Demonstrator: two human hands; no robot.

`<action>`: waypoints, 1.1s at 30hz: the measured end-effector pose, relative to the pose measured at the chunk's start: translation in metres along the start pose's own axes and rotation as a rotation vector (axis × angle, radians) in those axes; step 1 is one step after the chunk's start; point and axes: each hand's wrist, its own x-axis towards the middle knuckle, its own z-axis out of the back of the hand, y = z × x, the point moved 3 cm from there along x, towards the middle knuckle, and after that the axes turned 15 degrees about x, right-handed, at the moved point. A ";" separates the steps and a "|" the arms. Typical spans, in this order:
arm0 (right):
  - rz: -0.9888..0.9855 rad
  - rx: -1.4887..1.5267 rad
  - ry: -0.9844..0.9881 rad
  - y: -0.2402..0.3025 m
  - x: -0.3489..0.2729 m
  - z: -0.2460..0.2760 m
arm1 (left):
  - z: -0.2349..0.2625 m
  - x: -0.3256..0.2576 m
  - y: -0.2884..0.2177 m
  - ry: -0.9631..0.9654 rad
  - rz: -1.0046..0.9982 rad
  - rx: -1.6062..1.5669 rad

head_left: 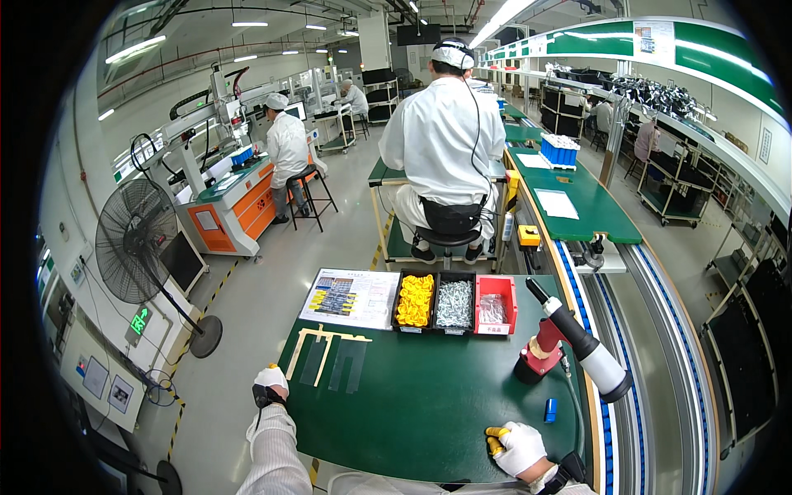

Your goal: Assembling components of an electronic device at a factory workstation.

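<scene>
My left hand (271,383), in a white glove with a yellow fingertip, rests at the left edge of the green tabletop (412,396). Its fingers point away and are mostly hidden. Near the front right, my right hand (518,449) lies on the table, also gloved; its yellow-covered fingertips are slightly apart, with nothing visible between them. A small blue cylinder (550,410) is just beyond it. Behind that stands a red, black and white gun-shaped tool (577,340), tilted, with a hose running toward me.
Along the far edge sit a black bin of yellow parts (415,300), a black bin of metal fasteners (455,304) and a red bin (495,306). A printed sheet (350,297) and tape strips (327,351) lie left. A conveyor (639,371) runs right; a co-worker (445,132) sits ahead.
</scene>
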 end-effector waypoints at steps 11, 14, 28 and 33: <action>0.002 0.022 -0.014 0.001 0.001 0.002 | -0.002 0.002 -0.001 0.005 0.003 0.003; -0.001 0.003 0.002 0.001 0.001 0.000 | -0.004 0.002 0.002 0.013 0.007 0.013; -0.013 0.014 0.006 0.000 0.000 0.000 | -0.003 0.002 0.000 0.003 0.014 0.005; -0.014 0.009 0.010 0.000 0.000 0.000 | -0.007 0.001 0.001 -0.008 0.017 0.010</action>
